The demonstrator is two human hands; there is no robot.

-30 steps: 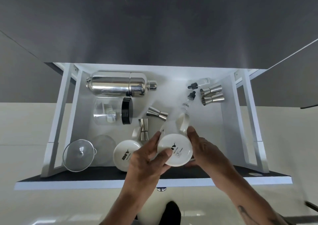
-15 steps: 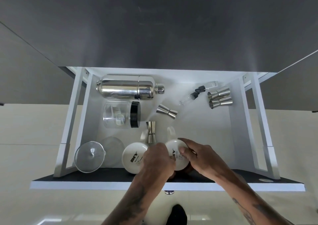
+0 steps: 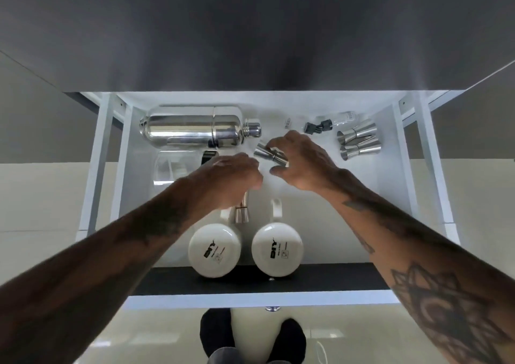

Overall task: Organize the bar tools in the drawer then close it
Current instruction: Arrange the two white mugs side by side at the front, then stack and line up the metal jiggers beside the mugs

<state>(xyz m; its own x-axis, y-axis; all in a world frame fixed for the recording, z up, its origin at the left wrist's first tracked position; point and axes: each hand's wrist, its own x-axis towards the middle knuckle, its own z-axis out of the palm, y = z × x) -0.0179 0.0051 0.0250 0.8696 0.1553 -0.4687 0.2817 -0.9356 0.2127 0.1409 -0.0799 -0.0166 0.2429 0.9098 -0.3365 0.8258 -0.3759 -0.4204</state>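
The white drawer (image 3: 390, 185) stands pulled out below me. My right hand (image 3: 301, 163) pinches a steel jigger (image 3: 269, 156) near the drawer's middle. My left hand (image 3: 231, 177) curls over a second jigger (image 3: 242, 211) that lies below it; whether it grips that jigger I cannot tell. Two white mugs (image 3: 214, 249) (image 3: 277, 248) sit side by side at the front wall, bottoms facing me. A steel shaker (image 3: 195, 128) lies along the back left. A further pair of jiggers (image 3: 358, 143) lies at the back right, beside dropper bottles (image 3: 320, 125).
A clear jar with a black lid (image 3: 172, 168) lies under the shaker, partly hidden by my left arm. The drawer's dark front panel (image 3: 334, 278) is nearest me. Pale floor tiles and my dark shoes (image 3: 289, 338) show below.
Both hands have left the right mug, which now rests beside the other one. They moved toward the back: the right hand has taken hold of a jigger, the left hovers over another.
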